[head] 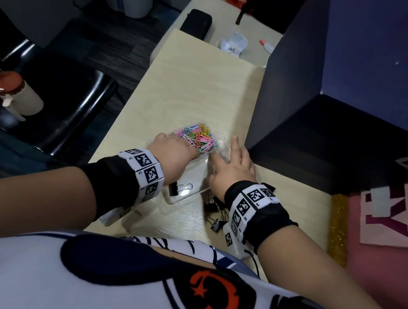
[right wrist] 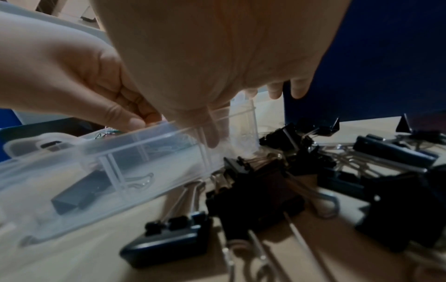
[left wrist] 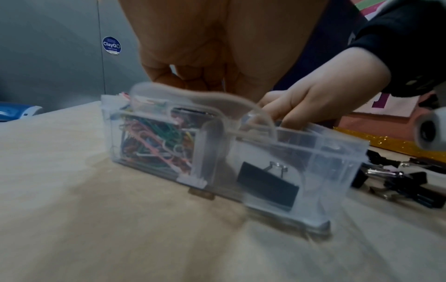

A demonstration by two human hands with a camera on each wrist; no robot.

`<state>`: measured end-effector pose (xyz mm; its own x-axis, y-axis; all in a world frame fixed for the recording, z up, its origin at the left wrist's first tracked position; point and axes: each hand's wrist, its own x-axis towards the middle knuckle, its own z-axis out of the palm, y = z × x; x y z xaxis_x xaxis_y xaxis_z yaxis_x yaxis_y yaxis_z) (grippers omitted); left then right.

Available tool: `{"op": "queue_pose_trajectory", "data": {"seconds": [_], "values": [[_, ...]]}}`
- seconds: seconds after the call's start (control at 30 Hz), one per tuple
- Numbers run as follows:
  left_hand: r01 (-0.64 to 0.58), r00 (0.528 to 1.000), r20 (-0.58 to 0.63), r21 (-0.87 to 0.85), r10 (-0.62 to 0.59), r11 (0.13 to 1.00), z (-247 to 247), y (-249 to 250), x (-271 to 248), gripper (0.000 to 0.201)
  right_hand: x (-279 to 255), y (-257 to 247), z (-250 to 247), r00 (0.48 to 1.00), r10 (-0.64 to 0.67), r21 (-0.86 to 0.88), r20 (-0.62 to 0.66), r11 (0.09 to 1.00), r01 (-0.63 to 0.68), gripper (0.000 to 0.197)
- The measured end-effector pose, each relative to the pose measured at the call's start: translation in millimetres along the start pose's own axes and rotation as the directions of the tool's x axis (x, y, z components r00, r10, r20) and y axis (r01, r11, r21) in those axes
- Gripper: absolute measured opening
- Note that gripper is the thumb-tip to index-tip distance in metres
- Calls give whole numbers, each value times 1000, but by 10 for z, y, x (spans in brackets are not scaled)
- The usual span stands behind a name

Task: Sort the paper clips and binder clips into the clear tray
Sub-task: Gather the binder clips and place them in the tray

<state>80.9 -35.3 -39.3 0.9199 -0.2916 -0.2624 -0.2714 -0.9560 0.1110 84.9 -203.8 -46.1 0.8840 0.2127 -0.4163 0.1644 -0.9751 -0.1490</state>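
Note:
The clear tray [head: 185,199] [left wrist: 325,152] [right wrist: 149,145] lies on the pale table. Its far compartment holds coloured paper clips [head: 199,138] [left wrist: 149,145]. One black binder clip [head: 180,188] [left wrist: 267,187] [right wrist: 79,192] lies in the near compartment. My left hand [head: 172,146] [left wrist: 188,76] [right wrist: 130,114] hangs over the paper clips with its fingertips pinched together among them. My right hand [head: 232,165] [left wrist: 301,106] rests on the tray's right wall, thumb [right wrist: 212,133] inside it and fingers straight. Several loose binder clips [head: 213,213] [right wrist: 253,190] lie under my right wrist.
A dark blue partition [head: 305,89] stands close on the tray's right. A white paper clip [head: 166,231] lies near the table's front edge. Farther back are a black case [head: 196,24] and crumpled white wrapping [head: 232,42]. A bottle [head: 15,94] lies on the black chair at left.

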Motion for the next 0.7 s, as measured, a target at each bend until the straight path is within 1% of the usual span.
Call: {"op": "queue_pose_trajectory", "data": {"seconds": [0.07,0.13,0.23,0.37,0.57,0.63,0.7], "values": [[-10,1000,3,9,10,1000,16,5,11,35,-2,17,-40,999,-2,-31,43,999,3,65],[-11,1000,6,1,11,1000,27,-17,15,34,-11,21,-46,999,-3,-28,54,1000,4,69],[-23,1000,16,-2,24,1000,30,-40,12,33,-31,9,-34,1000,-5,-3,19,1000,5,67],[-20,1000,19,14,19,1000,11,-22,16,34,-39,-8,-32,999,-21,-16,-27,1000,21,60],[25,999,43,28,-27,999,-13,3,18,32,-62,29,-23,999,-36,-14,29,999,37,63],[46,998,33,30,-47,998,-6,9,13,29,-80,31,-22,999,-37,-11,13,999,37,62],[64,998,14,31,-65,997,16,6,0,26,-104,17,-19,998,-63,3,-22,998,63,56]]}}
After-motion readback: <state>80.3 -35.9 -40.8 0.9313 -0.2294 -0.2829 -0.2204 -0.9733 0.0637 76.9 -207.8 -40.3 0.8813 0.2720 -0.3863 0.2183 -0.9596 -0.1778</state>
